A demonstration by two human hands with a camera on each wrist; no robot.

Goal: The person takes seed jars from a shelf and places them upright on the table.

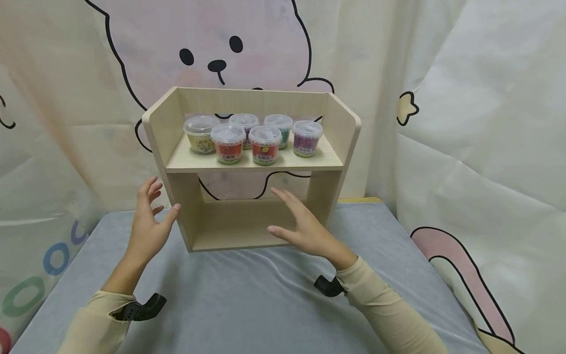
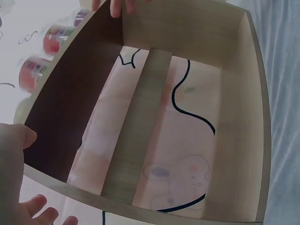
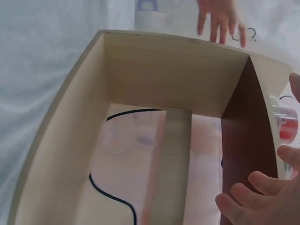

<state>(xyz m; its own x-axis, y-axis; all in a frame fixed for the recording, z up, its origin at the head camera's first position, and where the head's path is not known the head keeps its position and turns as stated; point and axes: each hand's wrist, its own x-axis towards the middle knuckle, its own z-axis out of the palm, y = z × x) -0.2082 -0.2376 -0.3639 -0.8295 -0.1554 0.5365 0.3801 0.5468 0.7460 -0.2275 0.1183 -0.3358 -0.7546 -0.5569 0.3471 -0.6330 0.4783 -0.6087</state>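
A pale two-tier wooden shelf [image 1: 252, 102] stands upright in the head view. On its upper board sit several lidded clear cups: red ones [image 1: 228, 146] in front, a yellow one [image 1: 201, 140] at left, a purple one [image 1: 306, 141] at right, others behind. My left hand [image 1: 150, 228] is beside the shelf's left side panel, fingers spread and thumb towards the panel. My right hand [image 1: 305, 228] reaches in front of the lower compartment with its fingers extended. Neither hand holds anything. In the left wrist view, the left thumb [image 2: 26, 136] overlaps the shelf's edge.
A blue-grey cloth [image 1: 247, 295] covers the table under the shelf. Behind hangs a pale curtain [image 1: 371, 59] with cartoon drawings, and more printed fabric [image 1: 486, 147] hangs at the right. Black wrist cameras [image 1: 139, 309] sit on both forearms.
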